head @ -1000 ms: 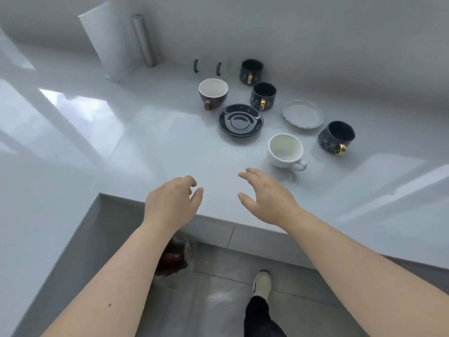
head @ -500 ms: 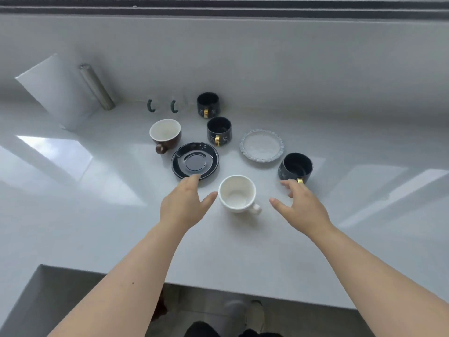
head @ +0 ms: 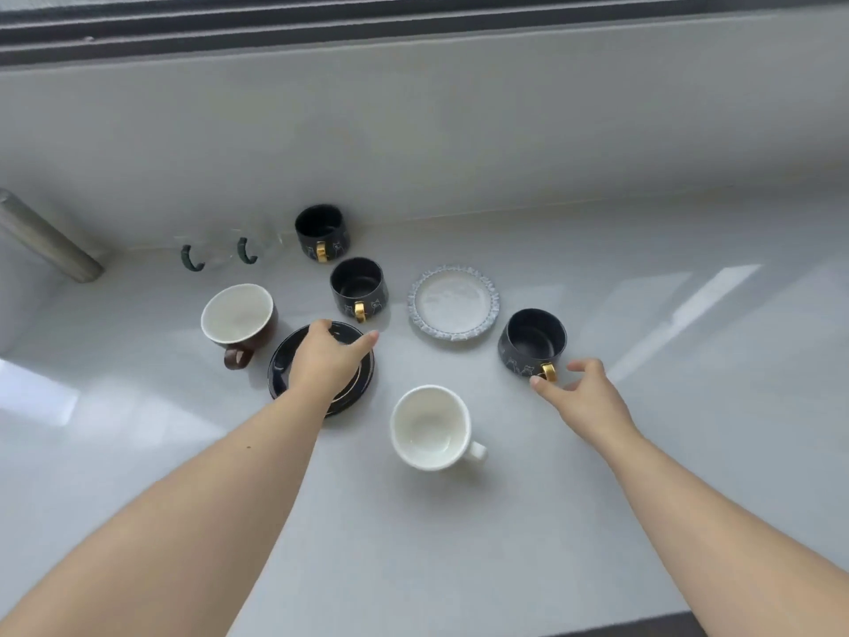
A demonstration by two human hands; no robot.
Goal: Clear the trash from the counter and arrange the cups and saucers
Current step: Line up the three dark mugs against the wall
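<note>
On glossy white counter (head: 459, 544) (window above), both grips spread, nothing held.

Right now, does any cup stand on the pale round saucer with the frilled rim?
No, the pale round saucer with the frilled rim lies bare, with no cup on it.

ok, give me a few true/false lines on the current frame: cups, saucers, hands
1. The left hand is over the black saucer. True.
2. The white cup stands on the pale saucer. False: it stands on the bare counter; that saucer is empty.
3. The right hand reaches the gold handle of the nearest dark cup. True.
4. There are four dark cups with gold handles. False: three.
5. The brown cup lies on its side. False: it stands upright, left of the black saucer.
</note>
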